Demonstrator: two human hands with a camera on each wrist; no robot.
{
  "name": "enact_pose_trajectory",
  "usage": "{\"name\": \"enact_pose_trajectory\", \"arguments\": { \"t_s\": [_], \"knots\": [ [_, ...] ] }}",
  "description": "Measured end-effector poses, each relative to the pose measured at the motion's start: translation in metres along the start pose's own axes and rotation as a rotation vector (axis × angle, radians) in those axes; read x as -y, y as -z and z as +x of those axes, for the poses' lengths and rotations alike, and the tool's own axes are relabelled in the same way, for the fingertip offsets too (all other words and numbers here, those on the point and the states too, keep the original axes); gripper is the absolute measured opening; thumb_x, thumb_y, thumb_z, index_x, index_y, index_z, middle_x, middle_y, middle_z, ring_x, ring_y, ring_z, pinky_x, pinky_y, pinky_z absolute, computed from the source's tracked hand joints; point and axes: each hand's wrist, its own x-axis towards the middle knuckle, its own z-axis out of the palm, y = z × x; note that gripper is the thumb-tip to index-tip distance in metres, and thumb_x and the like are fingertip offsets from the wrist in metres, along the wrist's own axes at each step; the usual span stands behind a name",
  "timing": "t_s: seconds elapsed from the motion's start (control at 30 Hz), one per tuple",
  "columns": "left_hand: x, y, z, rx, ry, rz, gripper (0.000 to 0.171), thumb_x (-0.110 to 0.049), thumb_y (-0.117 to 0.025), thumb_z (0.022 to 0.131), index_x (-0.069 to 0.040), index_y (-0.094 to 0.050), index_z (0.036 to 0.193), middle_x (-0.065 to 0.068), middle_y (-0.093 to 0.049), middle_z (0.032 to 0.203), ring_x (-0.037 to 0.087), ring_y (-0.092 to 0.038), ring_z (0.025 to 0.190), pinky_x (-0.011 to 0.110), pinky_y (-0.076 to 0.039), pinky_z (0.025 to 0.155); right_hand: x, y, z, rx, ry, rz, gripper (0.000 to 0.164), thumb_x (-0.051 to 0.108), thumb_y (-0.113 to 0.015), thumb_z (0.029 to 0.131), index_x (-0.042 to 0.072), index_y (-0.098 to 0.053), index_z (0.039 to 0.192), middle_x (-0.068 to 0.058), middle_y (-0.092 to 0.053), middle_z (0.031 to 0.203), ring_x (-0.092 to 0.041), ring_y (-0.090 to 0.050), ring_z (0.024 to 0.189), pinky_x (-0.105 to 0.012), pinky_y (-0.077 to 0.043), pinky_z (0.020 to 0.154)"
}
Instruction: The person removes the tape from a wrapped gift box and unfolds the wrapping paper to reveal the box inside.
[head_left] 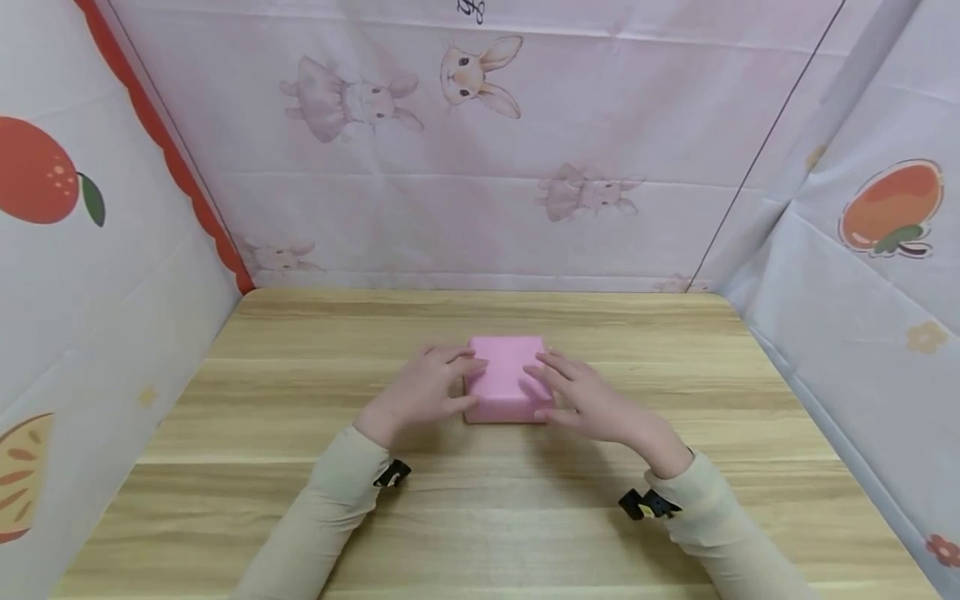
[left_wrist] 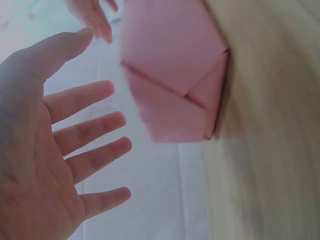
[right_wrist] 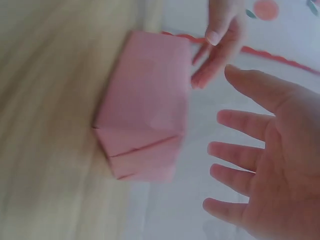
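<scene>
Head view has a pink box (head_left: 504, 371) lying on the wood-grain desk (head_left: 270, 400), about midway between its left and right edges and set back toward the far edge. A person's left grip (head_left: 423, 387) is at the box's left side, fingers apart; the right grip (head_left: 600, 408) is at its right side, also spread apart. Neither is clamped on the box; whether any fingertip touches it, I cannot tell. Left wrist view shows folded flaps (left_wrist: 172, 112) on one end.
</scene>
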Motion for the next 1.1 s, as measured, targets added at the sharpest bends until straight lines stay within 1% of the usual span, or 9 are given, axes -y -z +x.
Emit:
{"name": "enact_pose_trajectory", "arguments": {
  "t_s": [0.17,0.3,0.43,0.57,0.7,0.83,0.9,0.97,1.1],
  "knots": [
    [0.004,0.012,-0.003,-0.064,0.113,-0.162,0.065,-0.053,-0.062,0.090,-0.020,-0.048,0.144,0.009,-0.047,0.149,0.032,-0.045,0.136,0.051,-0.035,0.114,-0.001,0.010,0.002,-0.068,-0.067,0.093,0.070,0.023,-0.070,0.089,0.007,-0.037,0.149,-0.023,-0.035,0.153,-0.044,-0.032,0.142,-0.060,-0.030,0.114],
    [0.005,0.016,-0.003,-0.100,0.200,-0.294,0.071,-0.053,-0.062,0.090,-0.020,-0.040,0.149,0.006,-0.039,0.155,0.031,-0.038,0.142,0.053,-0.032,0.115,-0.001,0.015,0.001,-0.075,-0.171,0.244,0.075,0.025,-0.067,0.092,0.010,-0.027,0.154,-0.019,-0.026,0.159,-0.041,-0.024,0.147,-0.060,-0.024,0.117],
    [0.006,0.012,-0.001,-0.131,0.254,-0.422,0.076,-0.051,-0.064,0.089,-0.023,-0.032,0.153,0.004,-0.032,0.159,0.030,-0.030,0.147,0.054,-0.027,0.118,-0.003,0.014,0.001,-0.097,-0.273,0.391,0.081,0.032,-0.064,0.094,0.013,-0.018,0.156,-0.015,-0.017,0.163,-0.037,-0.015,0.150,-0.058,-0.018,0.120],
    [0.006,0.000,0.000,-0.149,0.292,-0.558,0.083,-0.047,-0.068,0.088,-0.023,-0.025,0.155,0.006,-0.026,0.161,0.031,-0.025,0.148,0.055,-0.022,0.119,-0.011,0.006,0.000,-0.128,-0.328,0.456,0.086,0.038,-0.065,0.093,0.014,-0.012,0.157,-0.015,-0.012,0.164,-0.037,-0.012,0.151,-0.060,-0.016,0.120],
    [0.005,-0.014,0.000,-0.107,0.355,-0.662,0.094,-0.051,-0.070,0.085,-0.020,-0.017,0.157,0.008,-0.022,0.163,0.030,-0.024,0.149,0.051,-0.021,0.121,-0.021,-0.004,0.000,-0.100,-0.363,0.550,0.091,0.041,-0.067,0.090,0.017,-0.011,0.158,-0.015,-0.010,0.164,-0.041,-0.013,0.150,-0.062,-0.018,0.118],
    [0.005,-0.023,0.000,-0.021,0.404,-0.724,0.105,-0.057,-0.071,0.081,-0.021,-0.010,0.158,0.007,-0.019,0.163,0.028,-0.025,0.149,0.050,-0.020,0.121,-0.032,-0.017,-0.001,-0.025,-0.408,0.659,0.095,0.042,-0.070,0.088,0.020,-0.010,0.158,-0.013,-0.010,0.164,-0.051,-0.020,0.144,-0.064,-0.023,0.115],
    [0.007,-0.027,0.000,0.020,0.428,-0.739,0.108,-0.058,-0.072,0.079,-0.023,-0.008,0.158,0.007,-0.020,0.163,0.027,-0.026,0.149,0.048,-0.021,0.121,-0.036,-0.023,-0.001,0.007,-0.421,0.678,0.095,0.041,-0.070,0.087,0.019,-0.010,0.158,-0.013,-0.011,0.164,-0.053,-0.023,0.143,-0.063,-0.024,0.115],
    [0.010,-0.031,-0.001,0.050,0.443,-0.754,0.108,-0.056,-0.074,0.079,-0.024,-0.008,0.158,0.007,-0.022,0.162,0.026,-0.028,0.148,0.046,-0.022,0.121,-0.038,-0.028,0.000,0.030,-0.422,0.689,0.095,0.039,-0.071,0.088,0.017,-0.011,0.158,-0.012,-0.013,0.164,-0.050,-0.023,0.144,-0.061,-0.024,0.116],
    [0.014,-0.038,0.000,0.087,0.415,-0.776,0.105,-0.048,-0.076,0.080,-0.019,-0.011,0.158,0.007,-0.025,0.161,0.025,-0.030,0.147,0.042,-0.024,0.121,-0.041,-0.034,0.003,0.049,-0.384,0.695,0.093,0.032,-0.071,0.089,0.013,-0.011,0.157,-0.012,-0.015,0.164,-0.040,-0.022,0.148,-0.056,-0.026,0.117]
  ]
}}
